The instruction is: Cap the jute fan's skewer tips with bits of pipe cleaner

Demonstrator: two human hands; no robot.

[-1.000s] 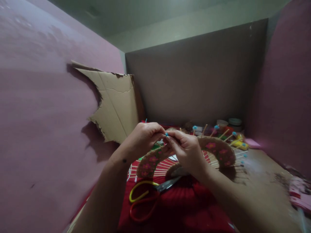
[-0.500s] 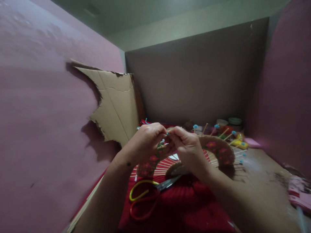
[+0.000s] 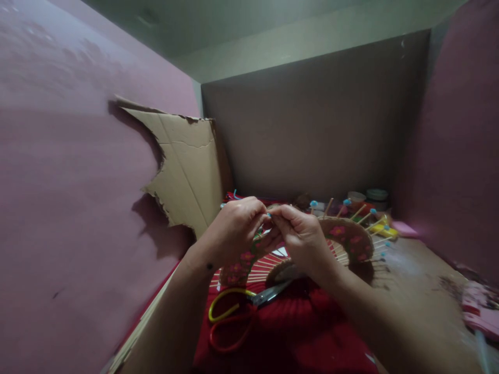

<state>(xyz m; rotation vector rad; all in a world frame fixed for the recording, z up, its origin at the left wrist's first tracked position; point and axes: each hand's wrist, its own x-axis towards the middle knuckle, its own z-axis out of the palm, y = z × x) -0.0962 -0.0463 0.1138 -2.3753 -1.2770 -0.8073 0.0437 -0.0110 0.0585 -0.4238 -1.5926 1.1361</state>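
My left hand (image 3: 238,224) and my right hand (image 3: 301,235) meet fingertip to fingertip, both closed in a pinch. Between them is a small blue piece (image 3: 268,214), mostly hidden by the fingers, so its kind is unclear. Behind and below the hands stands a fan-shaped craft: a brown arched band (image 3: 353,239) with painted pink flowers and thin wooden sticks (image 3: 262,269) spreading outward. Blue tufts (image 3: 314,204) cap several stick ends. The hands cover the middle of the arch.
Scissors (image 3: 268,295) with yellow and red handles lie on red cloth (image 3: 300,332) close below. Torn cardboard (image 3: 187,166) leans against the left wall. Tubs (image 3: 376,195) and a yellow packet (image 3: 384,230) stand at the back right. A pink object (image 3: 481,306) lies at the right edge.
Both hands stay pinched together in nearly the same place, with only slight finger movement around the blue piece. The view has shifted very slightly.
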